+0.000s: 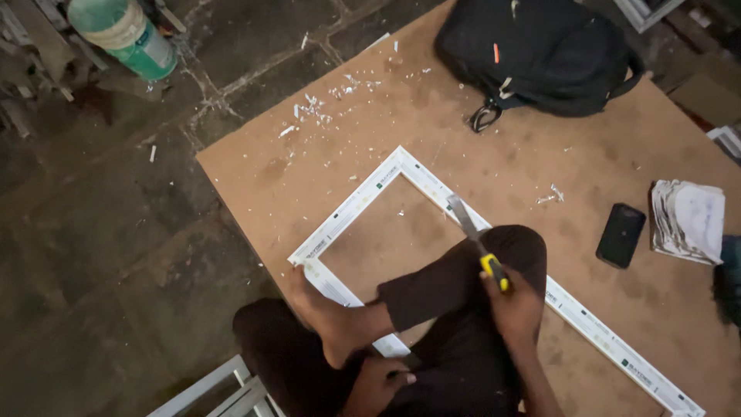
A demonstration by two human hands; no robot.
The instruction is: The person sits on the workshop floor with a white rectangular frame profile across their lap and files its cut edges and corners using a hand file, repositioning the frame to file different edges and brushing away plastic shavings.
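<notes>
A white rectangular plastic frame lies flat on a brown board. My right hand grips the yellow-and-black handle of a flat-bladed chisel, whose metal blade rests on the frame's far long rail. My bare foot presses on the frame's near corner, with my dark-trousered knee over the frame's middle. My left hand sits low by the frame's near rail, fingers curled; whether it holds anything is hidden.
A black backpack lies at the board's far end. A black phone and a folded white cloth sit to the right. White shavings litter the board. A green-and-white can stands on the stone floor; another white frame lies near my leg.
</notes>
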